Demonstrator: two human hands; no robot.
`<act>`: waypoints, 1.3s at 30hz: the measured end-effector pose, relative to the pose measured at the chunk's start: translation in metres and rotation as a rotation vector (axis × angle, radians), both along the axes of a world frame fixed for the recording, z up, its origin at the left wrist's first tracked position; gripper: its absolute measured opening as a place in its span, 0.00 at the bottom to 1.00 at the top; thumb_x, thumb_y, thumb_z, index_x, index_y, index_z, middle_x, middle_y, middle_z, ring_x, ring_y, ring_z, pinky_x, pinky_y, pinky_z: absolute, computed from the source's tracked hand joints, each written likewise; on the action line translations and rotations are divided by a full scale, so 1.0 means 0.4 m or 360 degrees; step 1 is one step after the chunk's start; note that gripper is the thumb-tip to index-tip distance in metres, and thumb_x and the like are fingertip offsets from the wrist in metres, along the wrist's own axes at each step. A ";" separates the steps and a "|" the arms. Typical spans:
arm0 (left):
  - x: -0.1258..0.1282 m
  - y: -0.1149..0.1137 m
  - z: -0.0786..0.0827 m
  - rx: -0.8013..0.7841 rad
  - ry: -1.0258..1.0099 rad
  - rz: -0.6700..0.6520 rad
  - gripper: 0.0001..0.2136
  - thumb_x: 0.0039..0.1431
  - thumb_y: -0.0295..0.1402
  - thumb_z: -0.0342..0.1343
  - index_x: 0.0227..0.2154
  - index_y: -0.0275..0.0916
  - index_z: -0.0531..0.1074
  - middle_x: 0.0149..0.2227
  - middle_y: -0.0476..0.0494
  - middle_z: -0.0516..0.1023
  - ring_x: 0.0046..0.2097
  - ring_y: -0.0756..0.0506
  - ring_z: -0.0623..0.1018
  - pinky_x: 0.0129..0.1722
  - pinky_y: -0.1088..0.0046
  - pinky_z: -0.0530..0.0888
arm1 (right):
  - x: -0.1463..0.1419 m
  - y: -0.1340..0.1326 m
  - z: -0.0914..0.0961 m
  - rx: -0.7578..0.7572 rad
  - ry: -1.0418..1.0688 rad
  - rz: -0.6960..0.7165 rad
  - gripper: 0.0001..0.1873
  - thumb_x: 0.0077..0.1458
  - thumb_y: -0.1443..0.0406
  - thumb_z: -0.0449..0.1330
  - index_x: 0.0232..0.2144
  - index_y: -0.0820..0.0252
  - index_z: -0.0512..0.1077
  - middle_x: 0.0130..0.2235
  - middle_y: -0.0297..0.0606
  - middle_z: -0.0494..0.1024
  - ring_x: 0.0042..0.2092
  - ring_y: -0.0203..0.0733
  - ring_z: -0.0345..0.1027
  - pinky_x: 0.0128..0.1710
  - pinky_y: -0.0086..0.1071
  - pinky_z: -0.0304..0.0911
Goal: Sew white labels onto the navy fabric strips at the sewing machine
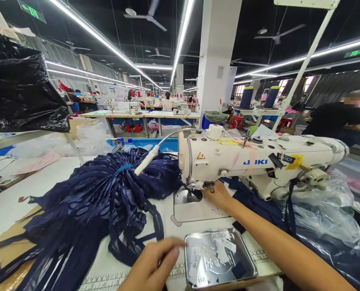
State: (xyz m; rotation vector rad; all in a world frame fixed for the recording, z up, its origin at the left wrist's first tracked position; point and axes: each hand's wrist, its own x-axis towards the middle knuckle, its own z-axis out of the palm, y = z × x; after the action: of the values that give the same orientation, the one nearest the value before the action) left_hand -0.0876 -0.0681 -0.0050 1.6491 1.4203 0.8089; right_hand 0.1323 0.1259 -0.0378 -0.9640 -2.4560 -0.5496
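Left grip (154, 262) loosely parted, empty, beside tray (244, 254); right grip (218, 197) unreadable behind sewing machine (219, 155), navy bundle (91, 198) leftward

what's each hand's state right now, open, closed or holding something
Left hand: loosely open, no item visible in it, beside the metal tray.
Right hand: at the sewing machine, fingertips hidden; grip cannot be told.

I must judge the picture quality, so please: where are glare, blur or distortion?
Head view: glare on the black bag and tray; ceiling lights burn white. Head view: left hand seems slightly blurred. Head view: a pixelated patch hides part of the worker at right; edges look stretched.
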 end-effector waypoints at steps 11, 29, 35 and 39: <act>0.187 0.260 0.005 0.0033 0.1485 -0.0157 0.23 0.54 0.29 0.41 0.53 0.25 0.57 0.40 0.27 0.74 0.43 0.35 0.73 0.41 0.60 0.68 | -0.010 -0.024 0.002 0.0088 0.0100 -0.0078 0.13 0.52 0.75 0.47 0.22 0.62 0.69 0.25 0.38 0.72 0.30 0.40 0.63 0.30 0.31 0.50; 0.176 0.238 -0.006 0.0041 0.1444 -0.0078 0.20 0.57 0.31 0.39 0.51 0.32 0.61 0.41 0.33 0.74 0.44 0.37 0.73 0.41 0.63 0.68 | 0.004 -0.028 -0.001 0.0133 -0.0060 0.0047 0.09 0.53 0.74 0.51 0.27 0.64 0.70 0.32 0.43 0.73 0.36 0.43 0.62 0.36 0.36 0.53; 0.129 0.270 -0.028 0.0174 0.1358 0.0123 0.17 0.56 0.30 0.41 0.47 0.38 0.67 0.33 0.38 0.77 0.38 0.40 0.75 0.37 0.67 0.68 | 0.017 -0.026 0.015 -0.0041 -0.0203 0.0021 0.09 0.52 0.74 0.52 0.27 0.62 0.71 0.30 0.40 0.73 0.35 0.42 0.63 0.36 0.35 0.53; 0.115 0.298 -0.040 0.0245 0.1275 0.0171 0.15 0.56 0.31 0.42 0.43 0.40 0.70 0.32 0.41 0.77 0.37 0.42 0.75 0.35 0.70 0.67 | 0.019 -0.021 0.028 -0.0158 -0.0344 -0.0086 0.09 0.52 0.74 0.52 0.28 0.64 0.72 0.31 0.42 0.73 0.36 0.43 0.63 0.37 0.36 0.53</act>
State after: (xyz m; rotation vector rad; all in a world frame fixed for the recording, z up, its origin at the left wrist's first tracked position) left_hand -0.0416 0.0513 -0.0209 2.1577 2.0304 0.3053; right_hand 0.1398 0.1173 -0.0266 -1.0621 -2.6771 -0.5818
